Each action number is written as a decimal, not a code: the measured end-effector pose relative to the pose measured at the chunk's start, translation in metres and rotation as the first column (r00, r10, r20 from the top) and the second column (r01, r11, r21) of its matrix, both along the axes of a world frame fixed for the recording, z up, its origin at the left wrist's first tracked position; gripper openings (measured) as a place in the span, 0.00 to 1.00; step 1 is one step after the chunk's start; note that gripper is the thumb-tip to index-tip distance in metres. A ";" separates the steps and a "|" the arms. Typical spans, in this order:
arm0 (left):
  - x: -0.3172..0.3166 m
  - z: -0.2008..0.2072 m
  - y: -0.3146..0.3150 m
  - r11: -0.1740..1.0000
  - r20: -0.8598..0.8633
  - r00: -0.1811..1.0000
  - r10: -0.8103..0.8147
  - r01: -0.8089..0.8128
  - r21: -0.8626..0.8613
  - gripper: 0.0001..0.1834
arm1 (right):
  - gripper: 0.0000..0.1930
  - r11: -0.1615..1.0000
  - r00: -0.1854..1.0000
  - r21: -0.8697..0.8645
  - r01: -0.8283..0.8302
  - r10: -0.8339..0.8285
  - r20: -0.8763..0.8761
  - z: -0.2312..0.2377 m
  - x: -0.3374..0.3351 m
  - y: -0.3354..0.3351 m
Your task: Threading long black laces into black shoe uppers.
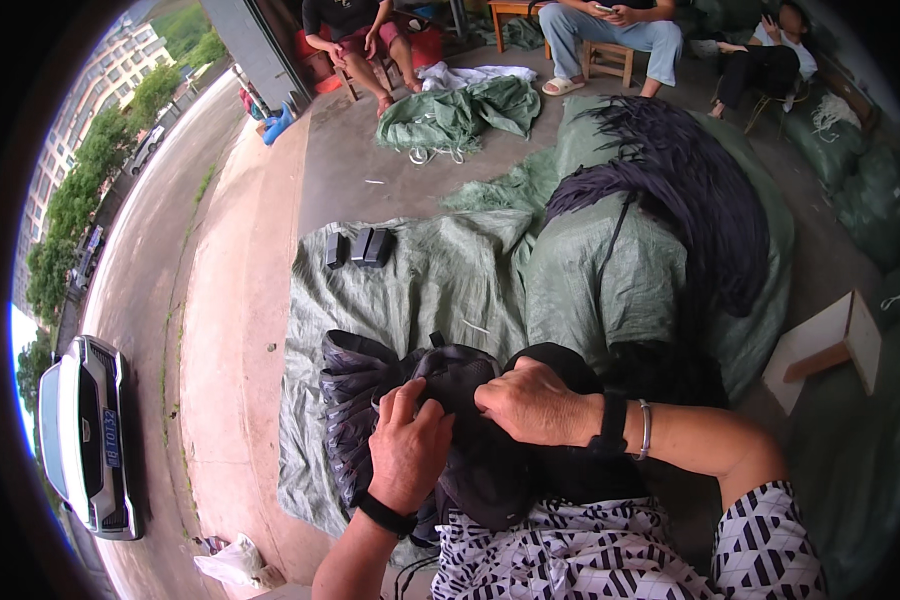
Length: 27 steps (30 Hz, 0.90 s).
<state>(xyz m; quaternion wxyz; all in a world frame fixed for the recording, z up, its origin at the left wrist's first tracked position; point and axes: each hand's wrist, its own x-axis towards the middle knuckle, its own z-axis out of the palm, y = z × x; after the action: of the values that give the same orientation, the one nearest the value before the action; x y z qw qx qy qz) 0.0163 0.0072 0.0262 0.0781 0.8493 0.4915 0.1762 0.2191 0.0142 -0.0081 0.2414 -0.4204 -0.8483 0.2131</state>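
Note:
In front of me, across my lap, lies a soft black fabric piece (480,470) with a mesh-like surface; its exact kind I cannot make out. My left hand (410,445) grips its left side with bent fingers. On the opposite side, my right hand (540,402) pinches the edge of the same piece, knuckles up. Close beside my left hand is a stack of dark, layered fabric pieces (350,400). More black cloth lies under and behind my right hand, partly hidden by it.
A green woven sheet (420,280) spreads ahead, bearing small black boxes (372,247). Dark strips (715,210) drape over a stuffed green sack (610,270). A white-and-brown board piece (830,350) stands right. Seated people (610,45) are at the back; a car (85,435) is left.

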 end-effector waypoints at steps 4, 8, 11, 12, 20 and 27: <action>0.001 -0.001 -0.003 0.999 0.039 0.999 0.007 -0.005 -0.044 0.06 | 0.03 0.994 1.000 -0.107 0.003 -0.002 0.009 0.008 0.000 0.000; -0.001 -0.004 -0.003 0.999 0.105 0.994 -0.014 0.018 -0.035 0.05 | 0.04 0.989 0.998 -0.146 0.017 -0.007 0.064 0.016 -0.003 0.006; -0.005 -0.013 -0.002 1.000 0.139 0.990 -0.015 0.017 -0.011 0.06 | 0.04 0.989 0.983 -0.136 0.048 -0.071 -0.167 0.000 -0.008 0.003; -0.006 -0.012 -0.003 1.000 0.134 0.991 -0.001 0.004 -0.027 0.06 | 0.04 0.990 0.984 -0.137 0.045 -0.067 -0.166 0.003 -0.008 0.003; -0.003 -0.014 -0.007 0.995 0.260 0.964 0.065 -0.042 -0.094 0.10 | 0.04 0.995 0.996 -0.050 0.088 -0.086 0.032 0.002 -0.005 -0.010; -0.003 -0.017 -0.013 0.998 0.314 0.947 0.063 -0.052 -0.045 0.14 | 0.06 0.974 0.979 -0.198 0.109 -0.139 -0.148 -0.002 -0.005 -0.012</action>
<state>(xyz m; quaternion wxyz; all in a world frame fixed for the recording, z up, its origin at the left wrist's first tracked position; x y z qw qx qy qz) 0.0135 -0.0053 0.0090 0.1658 0.7939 0.5004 0.3031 0.2142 0.0022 -0.0103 0.2809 -0.4752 -0.7739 0.3104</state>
